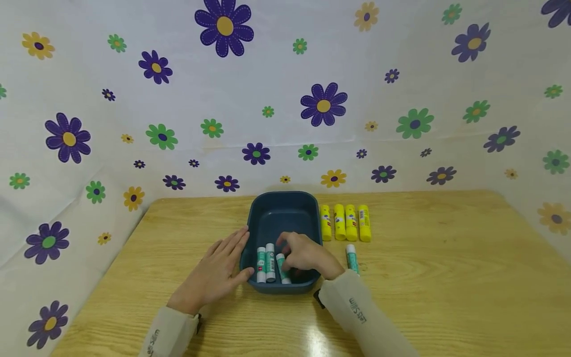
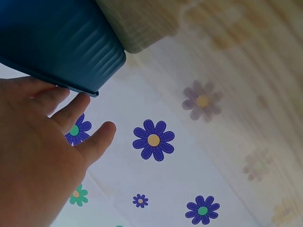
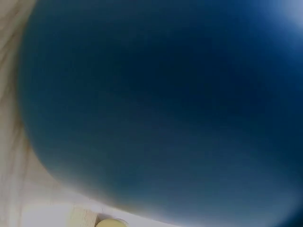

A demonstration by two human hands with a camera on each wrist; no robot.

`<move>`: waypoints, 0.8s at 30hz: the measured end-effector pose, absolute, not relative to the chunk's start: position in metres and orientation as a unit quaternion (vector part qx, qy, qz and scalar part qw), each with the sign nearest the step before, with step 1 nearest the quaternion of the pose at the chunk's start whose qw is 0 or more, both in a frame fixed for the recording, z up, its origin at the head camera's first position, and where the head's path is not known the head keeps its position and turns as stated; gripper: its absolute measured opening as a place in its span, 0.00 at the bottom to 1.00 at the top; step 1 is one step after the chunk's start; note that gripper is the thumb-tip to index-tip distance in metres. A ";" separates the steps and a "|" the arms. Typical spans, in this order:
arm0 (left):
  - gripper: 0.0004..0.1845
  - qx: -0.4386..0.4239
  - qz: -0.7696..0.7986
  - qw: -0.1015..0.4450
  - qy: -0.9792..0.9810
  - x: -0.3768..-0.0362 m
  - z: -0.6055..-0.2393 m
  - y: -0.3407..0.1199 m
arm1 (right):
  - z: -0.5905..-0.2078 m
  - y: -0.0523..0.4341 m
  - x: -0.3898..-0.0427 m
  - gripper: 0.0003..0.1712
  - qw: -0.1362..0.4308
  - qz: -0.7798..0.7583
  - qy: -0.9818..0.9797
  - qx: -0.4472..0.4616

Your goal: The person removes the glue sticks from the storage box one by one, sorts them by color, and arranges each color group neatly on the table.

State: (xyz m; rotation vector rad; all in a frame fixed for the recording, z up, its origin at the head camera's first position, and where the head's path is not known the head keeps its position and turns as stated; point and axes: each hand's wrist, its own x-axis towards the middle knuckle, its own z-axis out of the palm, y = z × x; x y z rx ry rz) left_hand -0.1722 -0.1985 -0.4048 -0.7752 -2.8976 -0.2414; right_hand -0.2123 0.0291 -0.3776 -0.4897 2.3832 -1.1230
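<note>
A dark blue plastic bin [image 1: 278, 206] stands on the table. Inside its near end lie white glue sticks with green labels: one at the left [image 1: 261, 265], one beside it [image 1: 270, 263], and a slightly tilted third [image 1: 283, 269]. My right hand [image 1: 305, 255] reaches into the bin with bent fingers, thumb and fingers at this third stick; part of the grasp is hidden. My left hand [image 1: 218, 270] rests its fingertips against the bin's left rim, fingers extended, as the left wrist view also shows at the bin's ribbed wall [image 2: 94, 56].
Several yellow glue sticks [image 1: 351, 223] lie in a row right of the bin. Another green-labelled glue stick [image 1: 352, 259] lies nearer, beside the right sleeve [image 1: 357, 302]. A flower-patterned cloth [image 1: 276, 74] hangs behind the wooden table [image 1: 446, 272]. Blurred bin wall [image 3: 156, 118] fills the right wrist view.
</note>
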 end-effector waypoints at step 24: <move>0.40 -0.263 -0.079 0.067 -0.959 -0.173 -0.403 -0.198 | -0.380 0.031 -0.209 0.17 0.191 -0.490 0.800 -0.287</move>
